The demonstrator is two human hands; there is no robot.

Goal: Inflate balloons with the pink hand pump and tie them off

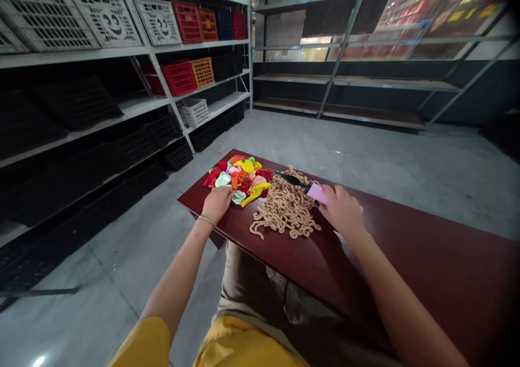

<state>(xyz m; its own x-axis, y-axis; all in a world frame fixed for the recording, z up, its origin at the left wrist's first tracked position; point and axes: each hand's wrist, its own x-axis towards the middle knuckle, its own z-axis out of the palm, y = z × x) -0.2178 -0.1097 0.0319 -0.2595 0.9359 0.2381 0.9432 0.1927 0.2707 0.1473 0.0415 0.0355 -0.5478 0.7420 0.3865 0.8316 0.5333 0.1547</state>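
My right hand (343,210) is wrapped around a pink-handled tool (317,192) with a black, tapering head; its exact kind is unclear. The head reaches left over a heap of tan, curly, worm-like pieces (284,210) on the dark red-brown table (260,250). To the left of that heap lies a pile of limp, colourful balloons (244,175) in red, yellow, orange, pale green and pink. My left hand (218,203) rests at the pile's near edge, fingers curled beside the pale green balloons. Its fingertips are mostly hidden, so what they hold does not show.
Metal shelves on the left carry white crates (108,18), red crates (179,79), an orange-yellow crate (202,72) and black bins (158,131). Another rack (341,42) stands at the back. My legs (244,277) are under the table's near edge, above a grey floor (203,164).
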